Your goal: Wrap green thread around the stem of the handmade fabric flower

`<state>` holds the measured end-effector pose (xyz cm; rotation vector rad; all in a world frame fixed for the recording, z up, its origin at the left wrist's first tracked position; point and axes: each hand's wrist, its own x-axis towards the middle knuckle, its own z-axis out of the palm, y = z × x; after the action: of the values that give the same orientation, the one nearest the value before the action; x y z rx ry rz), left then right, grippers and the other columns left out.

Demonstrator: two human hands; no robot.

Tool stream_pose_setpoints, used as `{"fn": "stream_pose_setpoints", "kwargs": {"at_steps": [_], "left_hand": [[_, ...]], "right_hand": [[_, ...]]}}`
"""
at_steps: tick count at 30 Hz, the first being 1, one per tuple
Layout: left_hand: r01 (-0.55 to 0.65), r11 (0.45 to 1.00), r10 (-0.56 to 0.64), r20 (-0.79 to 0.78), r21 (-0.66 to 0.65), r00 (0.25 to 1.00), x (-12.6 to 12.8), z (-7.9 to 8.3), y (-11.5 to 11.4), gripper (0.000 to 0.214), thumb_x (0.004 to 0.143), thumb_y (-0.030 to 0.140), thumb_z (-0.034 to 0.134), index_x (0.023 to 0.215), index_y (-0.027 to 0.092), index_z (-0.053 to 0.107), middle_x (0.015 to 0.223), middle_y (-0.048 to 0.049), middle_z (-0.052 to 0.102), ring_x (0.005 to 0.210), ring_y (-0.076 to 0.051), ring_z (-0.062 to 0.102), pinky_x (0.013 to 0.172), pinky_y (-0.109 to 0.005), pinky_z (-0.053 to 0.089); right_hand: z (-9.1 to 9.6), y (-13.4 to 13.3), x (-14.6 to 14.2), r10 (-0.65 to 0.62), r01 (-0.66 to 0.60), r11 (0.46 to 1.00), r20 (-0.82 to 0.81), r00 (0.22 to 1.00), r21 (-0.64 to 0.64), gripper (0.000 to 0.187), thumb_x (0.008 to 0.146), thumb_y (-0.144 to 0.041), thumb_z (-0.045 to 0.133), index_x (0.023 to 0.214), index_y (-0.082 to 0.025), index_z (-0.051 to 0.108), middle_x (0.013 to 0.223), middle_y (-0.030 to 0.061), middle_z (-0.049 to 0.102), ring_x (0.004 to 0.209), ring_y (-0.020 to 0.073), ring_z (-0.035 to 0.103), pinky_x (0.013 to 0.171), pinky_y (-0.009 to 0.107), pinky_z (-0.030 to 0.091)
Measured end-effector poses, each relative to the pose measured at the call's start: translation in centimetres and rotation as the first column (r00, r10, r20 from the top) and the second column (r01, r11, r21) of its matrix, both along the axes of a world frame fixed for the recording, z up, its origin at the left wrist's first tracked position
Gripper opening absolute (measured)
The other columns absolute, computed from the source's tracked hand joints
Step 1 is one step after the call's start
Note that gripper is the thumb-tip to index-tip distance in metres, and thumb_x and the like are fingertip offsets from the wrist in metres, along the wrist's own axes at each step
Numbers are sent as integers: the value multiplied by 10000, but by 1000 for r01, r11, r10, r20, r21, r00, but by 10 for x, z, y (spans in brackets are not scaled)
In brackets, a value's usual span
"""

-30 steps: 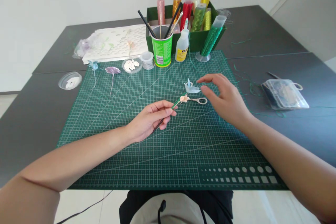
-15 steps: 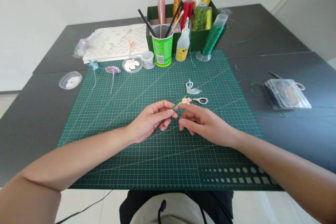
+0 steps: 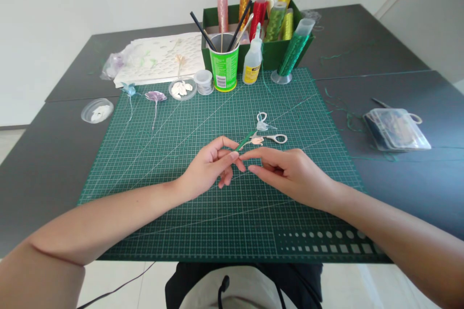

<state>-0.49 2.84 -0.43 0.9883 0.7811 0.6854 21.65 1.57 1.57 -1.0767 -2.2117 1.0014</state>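
Note:
My left hand [image 3: 210, 166] pinches the green-wrapped stem of a small peach paper flower [image 3: 253, 140] low over the green cutting mat [image 3: 181, 212]. My right hand [image 3: 290, 174] meets it from the right, thumb and forefinger pinched on the same stem just beside my left fingertips. The flower head points away from me and lies next to small white-handled scissors [image 3: 270, 133] on the mat.
At the mat's far edge stand a green cup of tools [image 3: 224, 65], a glue bottle [image 3: 253, 60], a green box of thread spools [image 3: 268, 24] and a green spool [image 3: 292, 53]. Finished flowers [image 3: 155, 99], petal dishes [image 3: 182, 89] and paper sit left; a plastic bag [image 3: 397, 130] lies right.
My right hand left the spot above the scissors, came down and toward me, and closed its fingertips on the stem beside my left hand. My left hand stayed put.

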Motion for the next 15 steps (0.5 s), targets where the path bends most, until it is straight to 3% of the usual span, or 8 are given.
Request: {"fn": "stream_pose_setpoints", "kwargs": {"at_steps": [6,10,15], "left_hand": [[69,993,-57,-134,92,989,0,1,-2,186,971,312,611,1030,190,484,737,50,692,377,-20,447,343,-137,306],[100,987,-68,-237,124,969,0,1,-4,137,972,276,576,1034,189,490,762,43,704,394,-18,443,376,-147,333],[112,977,-54,-303,180,952,2,2,-6,110,983,275,540,1027,185,494,808,15,726,423,-23,448,400,-149,347]], "right_hand": [[13,-4,0,39,-40,999,-63,997,-17,284,1017,-228,530,1171,-135,750,538,-81,511,430,49,349,429,198,268],[25,-8,-1,42,-50,997,-134,990,-60,259,1013,-205,533,1104,-157,771,630,-50,638,458,43,393,426,195,283],[35,-11,3,29,-30,1000,-197,980,0,242,1001,-169,545,1069,-193,776,564,-77,594,411,39,331,388,221,225]]}}
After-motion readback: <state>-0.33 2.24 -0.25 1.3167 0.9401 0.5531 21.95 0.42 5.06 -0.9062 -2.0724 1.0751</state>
